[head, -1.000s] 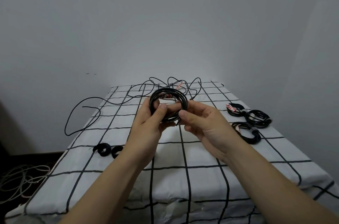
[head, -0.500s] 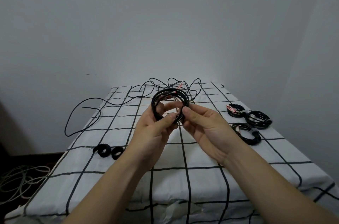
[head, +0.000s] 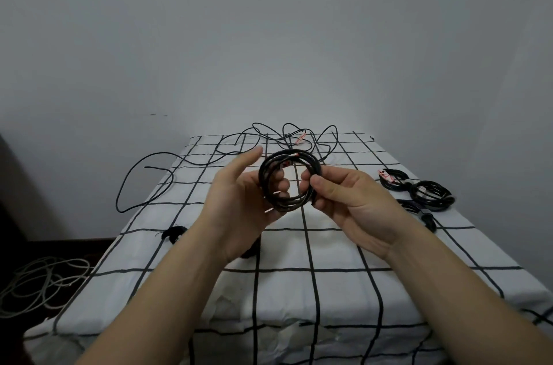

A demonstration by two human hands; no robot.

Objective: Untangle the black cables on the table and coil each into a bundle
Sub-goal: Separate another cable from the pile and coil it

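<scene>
Head view: both hands hold one coiled cable (head: 294, 154) in the air above the table (head: 329, 248). The left hand (head: 236, 206) has its fingers curled through the ring from the far side, so the coil's left arc rests against them. Its thumb sticks out straight, up and away from the coil, touching nothing. The right hand (head: 353, 203) pinches the coil's right arc tightly between thumb and curled fingers. The ring stands nearly upright, facing the camera, with a red mark near its top.

Beyond the grip, a loose cable (head: 291, 137) sprawls in tangled loops at the table's far edge, and one long loop trails off to the left past the table's side. To the right of the grip, three finished bundles (head: 431, 192) lie close together on the checked cloth (head: 449, 248). Below the left wrist, small black rolls (head: 173, 234) sit on the cloth, partly hidden by the forearm. Far down to the left, pale cord (head: 45, 281) lies looped on the dark floor.
</scene>
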